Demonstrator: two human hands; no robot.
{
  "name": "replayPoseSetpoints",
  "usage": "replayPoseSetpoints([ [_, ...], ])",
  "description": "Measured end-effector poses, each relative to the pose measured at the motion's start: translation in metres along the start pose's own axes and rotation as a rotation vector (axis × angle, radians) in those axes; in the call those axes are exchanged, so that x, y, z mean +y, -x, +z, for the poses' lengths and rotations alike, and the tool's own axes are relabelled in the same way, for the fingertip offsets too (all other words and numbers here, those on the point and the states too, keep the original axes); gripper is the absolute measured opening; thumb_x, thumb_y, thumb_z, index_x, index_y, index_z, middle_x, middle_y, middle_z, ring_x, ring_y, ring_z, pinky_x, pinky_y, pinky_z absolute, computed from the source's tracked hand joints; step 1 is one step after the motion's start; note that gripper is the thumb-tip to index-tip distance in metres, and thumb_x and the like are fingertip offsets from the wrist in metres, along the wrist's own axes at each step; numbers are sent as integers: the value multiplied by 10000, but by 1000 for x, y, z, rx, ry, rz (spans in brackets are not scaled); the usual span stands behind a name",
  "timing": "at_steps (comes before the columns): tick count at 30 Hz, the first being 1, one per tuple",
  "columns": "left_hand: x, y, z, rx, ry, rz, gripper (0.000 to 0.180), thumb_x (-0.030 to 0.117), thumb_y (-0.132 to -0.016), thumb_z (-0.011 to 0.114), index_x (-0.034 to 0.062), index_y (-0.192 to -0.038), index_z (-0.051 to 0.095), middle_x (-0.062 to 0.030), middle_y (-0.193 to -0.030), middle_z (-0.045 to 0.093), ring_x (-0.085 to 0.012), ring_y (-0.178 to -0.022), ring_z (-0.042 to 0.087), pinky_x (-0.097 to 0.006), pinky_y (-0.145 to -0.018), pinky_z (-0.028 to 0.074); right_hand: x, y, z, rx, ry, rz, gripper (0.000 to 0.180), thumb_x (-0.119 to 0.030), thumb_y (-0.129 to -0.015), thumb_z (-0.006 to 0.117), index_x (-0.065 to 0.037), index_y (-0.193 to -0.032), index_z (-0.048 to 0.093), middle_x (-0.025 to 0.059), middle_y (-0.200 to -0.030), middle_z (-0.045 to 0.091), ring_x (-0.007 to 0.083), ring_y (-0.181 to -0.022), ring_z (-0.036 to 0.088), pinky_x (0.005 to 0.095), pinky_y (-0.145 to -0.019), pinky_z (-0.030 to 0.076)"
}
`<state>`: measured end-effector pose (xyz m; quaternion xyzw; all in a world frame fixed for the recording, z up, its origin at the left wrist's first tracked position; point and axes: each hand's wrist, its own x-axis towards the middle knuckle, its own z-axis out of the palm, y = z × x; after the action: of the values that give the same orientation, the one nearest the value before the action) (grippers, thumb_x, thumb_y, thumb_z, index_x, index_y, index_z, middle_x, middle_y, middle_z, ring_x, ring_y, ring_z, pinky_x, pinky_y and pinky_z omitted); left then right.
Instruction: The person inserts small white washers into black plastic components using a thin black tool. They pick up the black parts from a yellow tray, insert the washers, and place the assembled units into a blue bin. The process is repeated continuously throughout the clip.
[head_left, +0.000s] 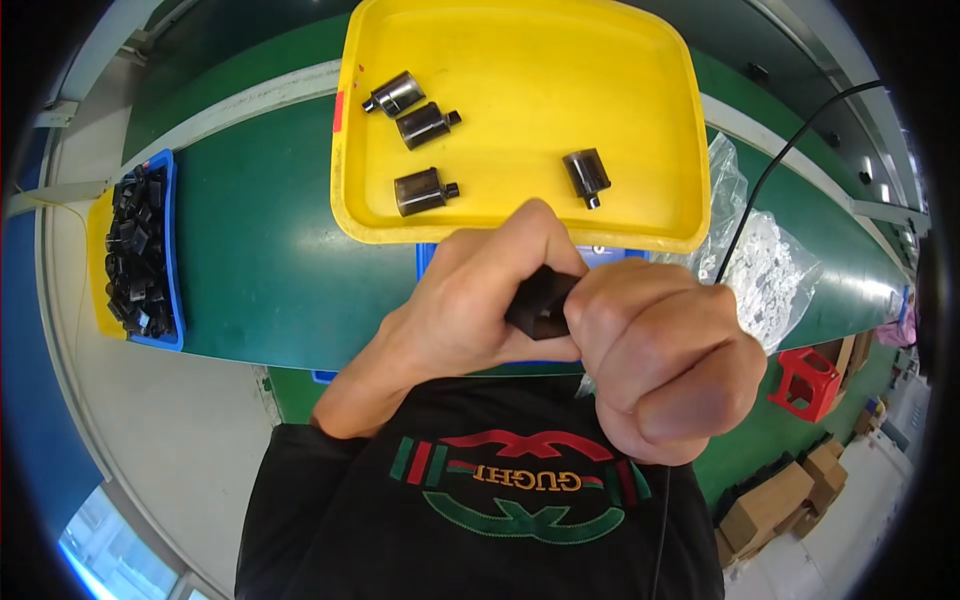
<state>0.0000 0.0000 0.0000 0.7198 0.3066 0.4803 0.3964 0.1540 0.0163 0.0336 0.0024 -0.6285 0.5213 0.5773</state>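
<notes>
Black angular plastic part [540,300] clamped in left grip [470,297], seemingly being worked; right grip [672,352] closed, contents hidden; steadying likely needed next.

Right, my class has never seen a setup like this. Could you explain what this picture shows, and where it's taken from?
There is no robot here: a person works with two bare hands. A wide fisheye camera on their head looks down, so straight edges look bent. The left hand holds a black piece; the right hand is closed around or against its other end, and the fist hides which. Beyond them, a yellow tray holds four dark cylindrical parts. On the green table, a blue-edged bin of black pieces stands at left, and a clear bag of white pieces lies at right.
</notes>
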Motion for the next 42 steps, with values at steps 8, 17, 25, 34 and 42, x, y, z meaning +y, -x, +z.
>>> replayPoseSetpoints([
  [8,-3,6,-1,19,230,-149,424,24,-570,820,74,-900,558,-37,-767,616,-211,-643,617,-287,-585,473,-28,-15,5,61,88,177,291,154,-659,566,-102,-619,435,7,-590,517,115,-443,385,253,-377,258],
  [17,-2,7,1,34,242,-99,432,33,-557,830,81,-894,563,-20,-769,599,-195,-663,612,-281,-588,467,-20,-14,12,107,26,134,253,175,-668,513,-69,-638,452,33,-563,488,133,-438,360,278,-386,239],
  [25,9,1,-3,17,58,-14,332,99,-720,816,44,-876,528,-62,-773,590,-165,-622,545,-264,-563,428,-13,-10,11,8,57,42,261,180,-678,492,-75,-644,447,29,-556,481,122,-432,352,260,-376,215],
  [34,9,-8,-22,-65,160,-45,353,13,-712,811,12,-923,528,-90,-758,574,-140,-603,541,-238,-533,433,-18,0,13,183,3,-81,254,96,-684,561,-105,-605,427,0,-515,447,94,-403,340,230,-363,205],
  [42,33,7,-23,240,603,2,348,68,-800,743,134,-902,418,-93,-775,618,-173,-650,550,-290,-576,439,-57,11,27,479,-237,-222,290,14,-670,624,-147,-537,424,-36,-468,411,55,-371,323,201,-362,190],
])
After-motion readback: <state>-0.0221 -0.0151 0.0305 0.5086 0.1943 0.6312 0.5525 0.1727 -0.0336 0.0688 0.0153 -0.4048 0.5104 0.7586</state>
